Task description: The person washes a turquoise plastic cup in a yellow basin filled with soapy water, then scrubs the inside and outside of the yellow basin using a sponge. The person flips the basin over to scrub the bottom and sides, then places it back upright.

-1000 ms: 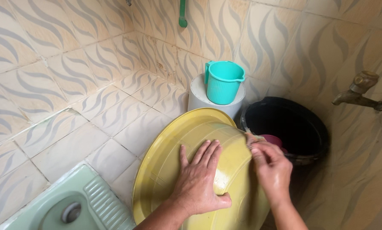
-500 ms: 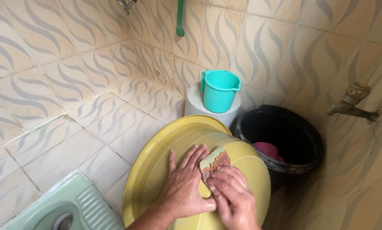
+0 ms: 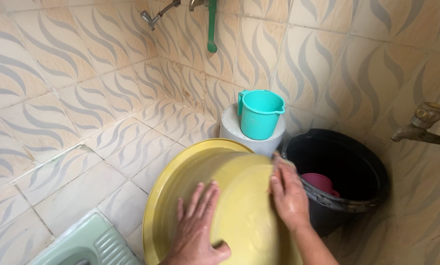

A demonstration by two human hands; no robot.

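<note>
A large yellow plastic basin (image 3: 239,196) is tipped on its side, its underside toward me. My left hand (image 3: 198,228) lies flat on the basin's bottom with fingers spread, steadying it. My right hand (image 3: 288,194) presses a worn scrub pad (image 3: 279,161) against the basin's upper right edge; the pad is mostly hidden under the fingers. A black bucket (image 3: 357,196) stands just right of the basin, with a pink cup (image 3: 320,182) inside it.
A teal jug (image 3: 258,114) sits on an upturned white container (image 3: 230,128) against the tiled wall. A brass tap (image 3: 423,128) sticks out at right. A green pipe (image 3: 211,24) and another tap (image 3: 154,15) are above. A green squat toilet pan (image 3: 87,245) lies at lower left.
My right hand has swept the scrub pad from the middle of the basin's bottom up to its upper right edge. My left hand slid lower. The view tilted up slightly.
</note>
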